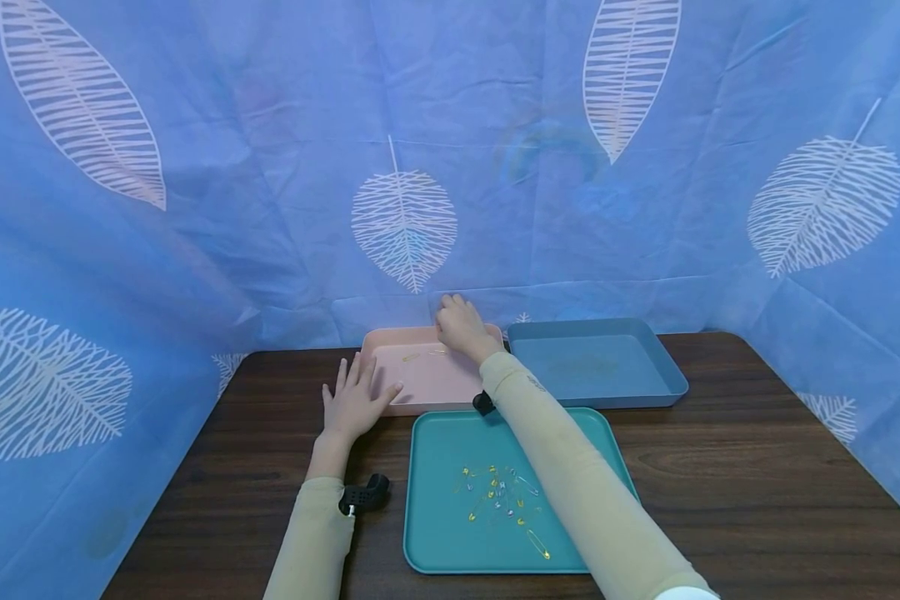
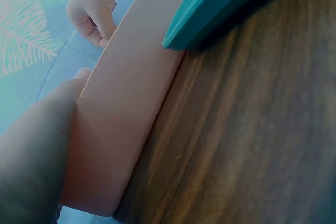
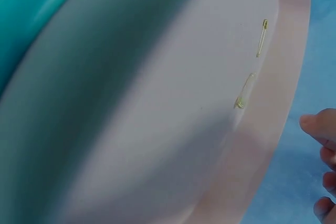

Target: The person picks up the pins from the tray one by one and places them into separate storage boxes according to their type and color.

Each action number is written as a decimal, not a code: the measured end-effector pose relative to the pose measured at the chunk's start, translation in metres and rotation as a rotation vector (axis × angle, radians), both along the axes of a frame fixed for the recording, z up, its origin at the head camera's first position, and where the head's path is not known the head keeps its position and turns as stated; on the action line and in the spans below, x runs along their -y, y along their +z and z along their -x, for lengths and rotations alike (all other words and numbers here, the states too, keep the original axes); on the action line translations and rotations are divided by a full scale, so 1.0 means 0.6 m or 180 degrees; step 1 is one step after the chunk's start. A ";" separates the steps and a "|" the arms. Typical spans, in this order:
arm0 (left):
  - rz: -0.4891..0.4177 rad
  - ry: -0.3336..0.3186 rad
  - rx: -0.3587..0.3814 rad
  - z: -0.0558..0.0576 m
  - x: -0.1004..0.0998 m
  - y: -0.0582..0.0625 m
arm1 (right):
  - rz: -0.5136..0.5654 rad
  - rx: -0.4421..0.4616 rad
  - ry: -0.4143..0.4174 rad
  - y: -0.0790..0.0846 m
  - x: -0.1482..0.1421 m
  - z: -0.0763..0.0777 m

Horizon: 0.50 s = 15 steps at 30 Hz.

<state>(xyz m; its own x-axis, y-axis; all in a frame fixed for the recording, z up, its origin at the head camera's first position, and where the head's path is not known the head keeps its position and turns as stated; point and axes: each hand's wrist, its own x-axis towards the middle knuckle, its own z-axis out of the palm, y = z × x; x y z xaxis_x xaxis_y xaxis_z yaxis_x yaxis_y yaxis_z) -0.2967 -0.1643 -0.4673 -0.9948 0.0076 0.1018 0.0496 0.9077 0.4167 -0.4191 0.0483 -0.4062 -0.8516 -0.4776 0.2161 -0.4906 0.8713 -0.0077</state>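
Observation:
My left hand (image 1: 352, 406) has its fingers spread over the left rim of the pink tray (image 1: 435, 392), the thumb reaching across the near-left corner. Over that tray's far right edge is my right hand (image 1: 461, 325), its fingers bent inward; the left wrist view also shows this right hand (image 2: 97, 9) with thumb and forefinger close together. No object shows between those fingers, and I cannot tell whether they pinch something small. Inside the pink tray, near its far wall, lie two gold safety pins, one safety pin (image 3: 262, 38) just beyond the other safety pin (image 3: 244, 93).
A teal tray (image 1: 442, 546) lies in front, with several gold and silver safety pins (image 1: 498, 492) scattered in it, partly under my right forearm. To the right of the pink tray stands a blue tray (image 1: 600, 367). A blue leaf-print cloth (image 1: 495, 217) hangs behind the dark wooden table (image 1: 757, 467).

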 end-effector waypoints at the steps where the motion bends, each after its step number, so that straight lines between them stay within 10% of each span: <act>1: -0.0001 -0.0003 -0.0002 0.000 0.000 0.000 | 0.0030 -0.0004 0.0005 0.000 -0.001 -0.001; 15: -0.0039 -0.0010 -0.0037 0.000 0.000 -0.001 | 0.0349 -0.0051 0.0107 0.009 -0.009 -0.024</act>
<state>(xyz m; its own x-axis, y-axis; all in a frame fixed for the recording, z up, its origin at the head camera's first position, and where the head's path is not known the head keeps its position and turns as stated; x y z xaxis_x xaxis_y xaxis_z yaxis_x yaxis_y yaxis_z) -0.2969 -0.1642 -0.4678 -0.9935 0.0096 0.1134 0.0574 0.9024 0.4270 -0.4047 0.0536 -0.4008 -0.8314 -0.4787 0.2822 -0.5205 0.8487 -0.0939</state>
